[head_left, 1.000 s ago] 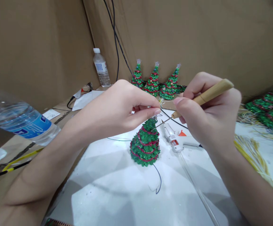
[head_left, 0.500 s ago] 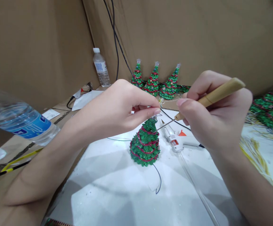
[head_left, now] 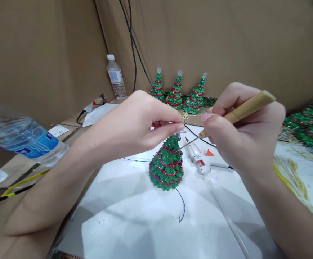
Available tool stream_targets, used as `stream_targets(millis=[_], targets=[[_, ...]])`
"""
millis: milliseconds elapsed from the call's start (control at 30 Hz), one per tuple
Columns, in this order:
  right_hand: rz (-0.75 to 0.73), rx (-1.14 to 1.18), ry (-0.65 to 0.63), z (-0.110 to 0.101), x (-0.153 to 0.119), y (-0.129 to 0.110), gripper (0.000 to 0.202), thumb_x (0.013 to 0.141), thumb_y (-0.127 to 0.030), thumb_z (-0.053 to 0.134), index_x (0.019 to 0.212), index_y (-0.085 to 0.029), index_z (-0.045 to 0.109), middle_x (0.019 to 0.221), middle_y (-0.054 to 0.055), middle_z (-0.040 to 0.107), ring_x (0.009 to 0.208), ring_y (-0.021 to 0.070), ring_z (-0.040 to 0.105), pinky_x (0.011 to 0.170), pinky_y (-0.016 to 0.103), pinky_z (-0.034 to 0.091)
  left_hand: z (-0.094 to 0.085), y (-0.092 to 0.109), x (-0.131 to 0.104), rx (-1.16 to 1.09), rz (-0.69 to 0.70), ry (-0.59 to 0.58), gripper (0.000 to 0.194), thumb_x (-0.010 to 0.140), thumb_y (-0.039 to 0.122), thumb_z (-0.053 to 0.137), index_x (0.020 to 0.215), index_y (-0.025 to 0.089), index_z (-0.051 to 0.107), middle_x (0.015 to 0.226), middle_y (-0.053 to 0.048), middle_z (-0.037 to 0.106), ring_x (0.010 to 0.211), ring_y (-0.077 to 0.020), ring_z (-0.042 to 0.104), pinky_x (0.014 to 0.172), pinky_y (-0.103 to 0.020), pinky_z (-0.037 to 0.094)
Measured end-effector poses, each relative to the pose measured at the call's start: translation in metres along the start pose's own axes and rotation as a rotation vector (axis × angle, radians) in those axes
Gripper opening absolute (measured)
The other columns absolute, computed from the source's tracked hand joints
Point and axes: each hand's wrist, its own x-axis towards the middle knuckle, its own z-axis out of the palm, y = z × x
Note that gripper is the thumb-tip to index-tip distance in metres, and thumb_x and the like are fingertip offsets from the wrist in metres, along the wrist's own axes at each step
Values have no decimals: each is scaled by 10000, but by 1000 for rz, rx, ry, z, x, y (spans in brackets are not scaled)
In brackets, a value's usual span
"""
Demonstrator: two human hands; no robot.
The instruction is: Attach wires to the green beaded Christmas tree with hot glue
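Observation:
A small green glittery Christmas tree (head_left: 167, 167) with red garland stands upright on the white work surface (head_left: 113, 216). My left hand (head_left: 151, 120) reaches over from the left, thumb and forefinger pinched at its tip, where a pale topper (head_left: 182, 131) partly shows. In my right hand (head_left: 234, 129) is an awl (head_left: 242, 109), held like a pen by its wooden handle. The thin metal shaft points down left, its end at the tree's upper right side; how deep it goes, I cannot tell. A dark wire (head_left: 183, 205) curls out from under the tree.
Right of the tree lies a white glue gun (head_left: 201, 163) with a long clear glue stick. Three finished trees (head_left: 175, 91) stand at the back. Water bottles (head_left: 23, 136) are on the left. Yellow wires (head_left: 291, 178) and more green trees (head_left: 311, 126) lie at right.
My right hand and the awl have shifted slightly left, with the awl's end still at the tree. My left hand and the tree look almost unmoved.

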Motion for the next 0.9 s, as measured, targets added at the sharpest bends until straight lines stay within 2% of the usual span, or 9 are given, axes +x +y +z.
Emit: stream_targets(millis=[333, 667, 900], targets=[[-28, -16, -7, -1, 0, 1, 313, 709, -56, 608, 560, -215, 383, 487, -67, 334, 420, 65, 324, 357, 225, 218, 0, -1, 0, 9, -1, 9, 254, 899, 219, 489, 729, 175, 673, 604, 26, 577, 508, -66, 459, 493, -220, 267], [-26, -17, -14, 0, -1, 2, 289, 699, -53, 594, 555, -212, 400, 484, -62, 377, 425, 68, 348, 366, 220, 241, 0, -1, 0, 18, 12, 0, 246, 894, 207, 496, 703, 169, 646, 580, 35, 523, 497, -59, 429, 482, -222, 252], [-54, -47, -6, 0, -1, 1, 285, 672, -40, 594, 554, -212, 400, 483, -58, 378, 434, 74, 349, 371, 226, 236, 1, -1, 0, 8, 19, 16, 236, 894, 187, 501, 711, 174, 650, 599, 31, 571, 497, -62, 462, 474, -227, 269]])
